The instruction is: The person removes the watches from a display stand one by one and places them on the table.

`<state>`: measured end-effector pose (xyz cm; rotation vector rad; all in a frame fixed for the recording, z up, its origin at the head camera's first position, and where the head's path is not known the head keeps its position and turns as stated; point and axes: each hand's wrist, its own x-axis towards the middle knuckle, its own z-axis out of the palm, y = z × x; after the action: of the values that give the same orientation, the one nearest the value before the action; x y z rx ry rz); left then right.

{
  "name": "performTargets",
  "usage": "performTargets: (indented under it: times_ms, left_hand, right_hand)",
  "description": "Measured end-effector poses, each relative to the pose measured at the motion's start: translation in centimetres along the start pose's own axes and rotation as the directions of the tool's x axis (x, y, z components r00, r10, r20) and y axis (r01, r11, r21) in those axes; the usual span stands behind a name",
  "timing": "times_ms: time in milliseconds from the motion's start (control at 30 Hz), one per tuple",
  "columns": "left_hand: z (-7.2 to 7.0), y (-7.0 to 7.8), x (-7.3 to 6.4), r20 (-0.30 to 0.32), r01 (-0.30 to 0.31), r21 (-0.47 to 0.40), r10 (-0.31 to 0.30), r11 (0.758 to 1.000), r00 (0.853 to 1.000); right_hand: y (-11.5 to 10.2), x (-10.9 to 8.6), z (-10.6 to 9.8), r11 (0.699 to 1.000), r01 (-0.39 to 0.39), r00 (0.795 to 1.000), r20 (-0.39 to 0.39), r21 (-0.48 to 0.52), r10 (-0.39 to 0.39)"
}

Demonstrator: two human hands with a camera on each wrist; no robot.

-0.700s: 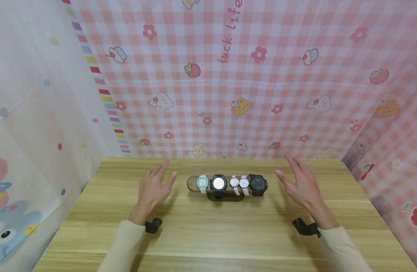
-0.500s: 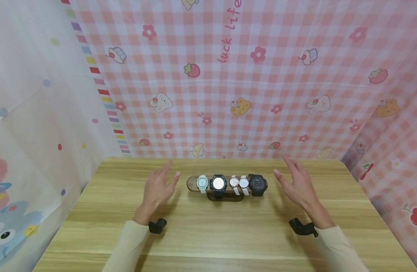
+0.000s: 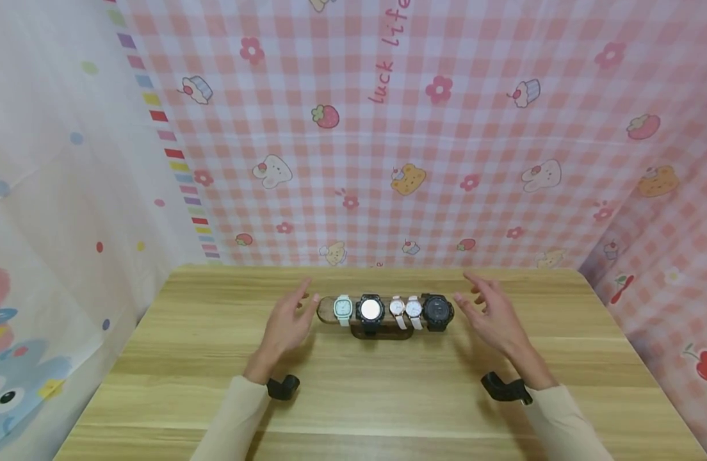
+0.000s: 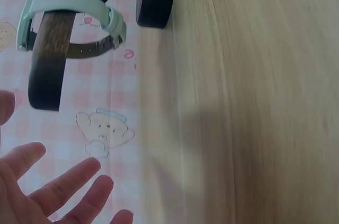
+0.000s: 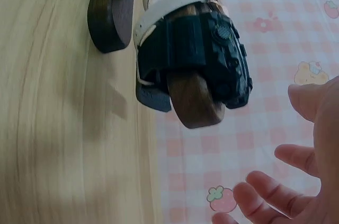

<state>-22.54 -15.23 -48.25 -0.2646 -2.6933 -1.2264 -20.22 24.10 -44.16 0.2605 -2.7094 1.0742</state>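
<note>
A dark wooden watch stand [image 3: 327,310] holds several watches on its horizontal bar. From the left come a mint-green watch [image 3: 343,308], a black watch with a bright white face [image 3: 371,310], two watches with pale straps, a small one [image 3: 397,308] and its neighbour [image 3: 414,308], and a bulky black watch [image 3: 437,310] at the right end. My left hand [image 3: 287,325] hovers just off the bar's left end, fingers spread and holding nothing. Beside the right end, my right hand [image 3: 493,317] is likewise spread. In both wrist views a gap separates the fingers from the bar.
The stand's base [image 3: 382,332] rests on a wood-grain table [image 3: 365,397] near its back edge. Behind hangs a pink checked cloth [image 3: 353,153], with a pale curtain [image 3: 71,192] along the left. Each wrist wears a black camera mount, the left mount [image 3: 283,387] and right mount [image 3: 505,388].
Both hands have moved inward toward the ends of the watch stand, the left one rightward and the right one leftward. Stand and watches have stayed in place.
</note>
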Motion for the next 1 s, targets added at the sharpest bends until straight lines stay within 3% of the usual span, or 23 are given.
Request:
performTargets:
  times_ms: [433,1000]
  left_hand:
    - [1.9,0.3,-0.2,0.032,0.021,-0.161,-0.016,0.987,0.999]
    - [3.3,0.4,-0.5,-0.008,0.010,-0.238,-0.012,0.971,1.000]
  right_hand:
    - [-0.6,-0.5,1.1,0.997,0.028,0.998,0.052,0.076,-0.032]
    - [-0.8,-1.0,2.2,0.996,0.013,0.997,0.078,0.093,-0.021]
